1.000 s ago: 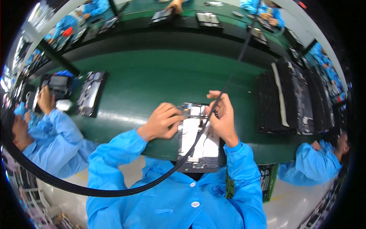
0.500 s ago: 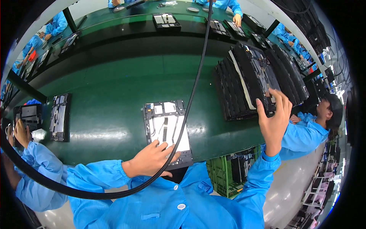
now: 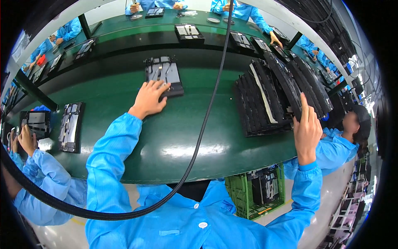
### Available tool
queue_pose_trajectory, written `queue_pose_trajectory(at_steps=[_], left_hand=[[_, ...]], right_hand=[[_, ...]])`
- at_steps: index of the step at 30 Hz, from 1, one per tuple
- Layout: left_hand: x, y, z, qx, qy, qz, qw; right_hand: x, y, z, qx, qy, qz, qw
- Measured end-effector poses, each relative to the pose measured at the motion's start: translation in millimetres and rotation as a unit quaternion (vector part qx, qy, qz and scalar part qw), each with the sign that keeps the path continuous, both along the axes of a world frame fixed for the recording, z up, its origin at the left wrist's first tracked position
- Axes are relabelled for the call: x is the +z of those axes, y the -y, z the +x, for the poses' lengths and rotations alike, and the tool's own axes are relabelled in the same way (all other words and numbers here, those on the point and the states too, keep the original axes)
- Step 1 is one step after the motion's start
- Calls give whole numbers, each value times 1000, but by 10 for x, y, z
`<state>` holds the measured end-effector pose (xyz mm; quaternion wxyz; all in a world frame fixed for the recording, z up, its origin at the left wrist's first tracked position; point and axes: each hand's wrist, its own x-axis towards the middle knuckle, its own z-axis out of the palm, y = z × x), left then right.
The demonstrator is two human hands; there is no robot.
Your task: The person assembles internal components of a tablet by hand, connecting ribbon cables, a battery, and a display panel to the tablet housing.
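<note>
Left hand [image 3: 148,98], fingers spread, lay flat on the stiff, fragile-looking open panel [image 3: 163,74] mid-belt; right hand [image 3: 307,128] pinched a leaning panel [image 3: 290,89] by its edge, likely the safest hold.

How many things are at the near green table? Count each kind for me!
flat black boards: 3 (one under the left hand at, one further left, one by a co-worker's hand)
leaning row of black panels: 1
hanging black cable: 1
green crate below: 1
Total: 6
</note>
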<state>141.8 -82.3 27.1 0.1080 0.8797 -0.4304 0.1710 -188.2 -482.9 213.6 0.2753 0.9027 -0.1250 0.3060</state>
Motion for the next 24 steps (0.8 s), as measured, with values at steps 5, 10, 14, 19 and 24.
queue_pose_trajectory(at_steps=[5,10,14,19,24], left_hand=[[-75,1,-141,-12,29,-157,987],[-180,-179,-953,-69,-9,-252,965],[-187,-314,-1268,-29,-6,-336,941],[-192,-311,-1421,-56,-161,-409,897],[-160,-303,-1381,-29,-183,-326,927]], right_hand=[[-48,278,82,147,125,-68,979],[58,-125,-5,218,135,-141,956],[1,-1003,-193,306,9,-98,947],[-827,-1797,186,421,-79,21,904],[-1538,-2462,110,447,-197,122,864]])
